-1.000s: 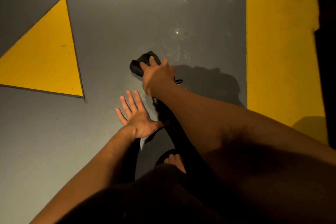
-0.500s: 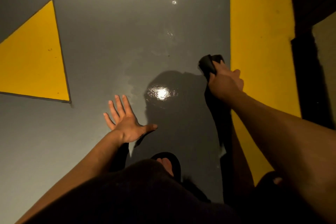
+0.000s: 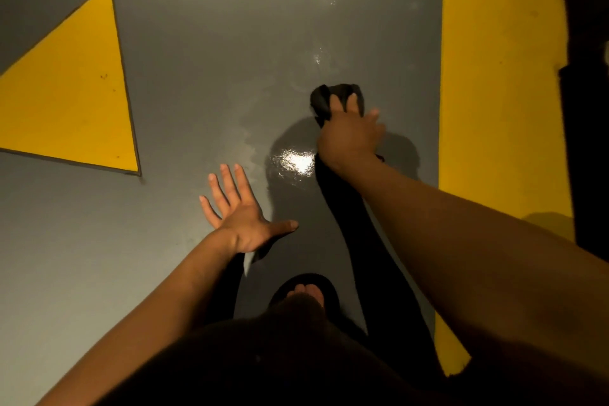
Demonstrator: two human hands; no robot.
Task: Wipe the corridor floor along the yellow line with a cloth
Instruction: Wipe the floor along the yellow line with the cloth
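While the right hand (image 3: 349, 138) is gripping the dark crumpled cloth (image 3: 336, 99) on the grey painted floor (image 3: 204, 43), at 9 o'clock of the wide yellow line (image 3: 501, 76), the left hand (image 3: 242, 212) is lying flat with spread fingers at 7 o'clock of the cloth

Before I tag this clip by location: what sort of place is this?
Probably an indoor corridor or service walkway: a grey painted floor, a broad yellow line along one side and a yellow triangle marking.
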